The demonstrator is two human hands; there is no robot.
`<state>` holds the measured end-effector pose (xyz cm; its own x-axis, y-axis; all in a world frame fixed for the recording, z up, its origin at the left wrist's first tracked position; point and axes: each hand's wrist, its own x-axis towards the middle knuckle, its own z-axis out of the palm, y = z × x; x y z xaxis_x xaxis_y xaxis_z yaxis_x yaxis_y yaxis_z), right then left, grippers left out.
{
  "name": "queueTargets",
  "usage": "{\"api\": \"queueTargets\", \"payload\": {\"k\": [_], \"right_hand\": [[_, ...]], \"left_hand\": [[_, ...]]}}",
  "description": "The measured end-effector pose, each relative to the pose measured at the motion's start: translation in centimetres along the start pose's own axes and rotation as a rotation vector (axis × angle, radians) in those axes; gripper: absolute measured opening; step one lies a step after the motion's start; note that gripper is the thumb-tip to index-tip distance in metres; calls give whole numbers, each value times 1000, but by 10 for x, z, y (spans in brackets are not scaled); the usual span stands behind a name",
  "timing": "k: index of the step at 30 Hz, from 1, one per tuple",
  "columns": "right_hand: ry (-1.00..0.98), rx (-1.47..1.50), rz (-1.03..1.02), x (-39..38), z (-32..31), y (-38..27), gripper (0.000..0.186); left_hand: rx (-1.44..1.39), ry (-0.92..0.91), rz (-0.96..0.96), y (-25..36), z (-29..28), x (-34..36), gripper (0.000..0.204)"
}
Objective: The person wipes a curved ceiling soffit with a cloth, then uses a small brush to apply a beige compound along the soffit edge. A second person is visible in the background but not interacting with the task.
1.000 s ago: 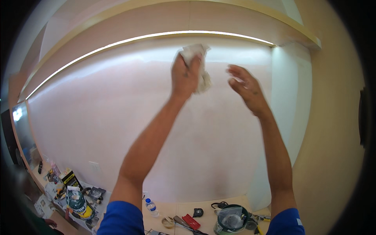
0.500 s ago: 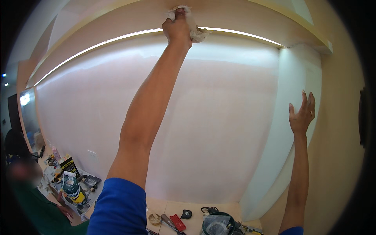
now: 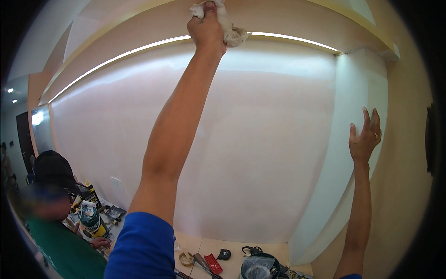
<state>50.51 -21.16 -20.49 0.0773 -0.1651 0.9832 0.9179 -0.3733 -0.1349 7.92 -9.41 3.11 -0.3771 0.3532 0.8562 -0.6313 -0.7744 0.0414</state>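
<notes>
High overhead, my left hand (image 3: pixel 205 29) grips a crumpled whitish cloth (image 3: pixel 236 36) and presses it to the underside of a pale wooden shelf panel (image 3: pixel 160 30). A lit light strip (image 3: pixel 292 39) runs along the panel's back edge, just behind the cloth. My right hand (image 3: pixel 365 138) is raised at the right with its fingers spread, holding nothing. It is against or just in front of the white side panel (image 3: pixel 355 102); I cannot tell whether it touches. Between my arms stretches the pale wall (image 3: pixel 260 139).
On the wooden counter below lie a tape roll (image 3: pixel 186 259), a red tool (image 3: pixel 213 263), a tape measure (image 3: pixel 224 254) and a dark bucket (image 3: pixel 260 267). At lower left, a person in green (image 3: pixel 65 244) is beside a paint can (image 3: pixel 93 221) and assorted tools. A socket plate (image 3: pixel 115 182) is on the wall.
My left hand and the cloth sit slightly higher and farther left in view. The view has shifted a little. The person in green has come further into view, head leaning right.
</notes>
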Motion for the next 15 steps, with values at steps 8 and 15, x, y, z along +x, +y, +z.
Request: {"api": "queueTargets", "payload": {"k": [8, 15], "right_hand": [[31, 19, -50, -2, -5, -7, 70], [27, 16, -51, 3, -14, -5, 67]], "left_hand": [[58, 78, -99, -28, -16, 11, 33], [41, 32, -117, -19, -11, 21, 33]]}}
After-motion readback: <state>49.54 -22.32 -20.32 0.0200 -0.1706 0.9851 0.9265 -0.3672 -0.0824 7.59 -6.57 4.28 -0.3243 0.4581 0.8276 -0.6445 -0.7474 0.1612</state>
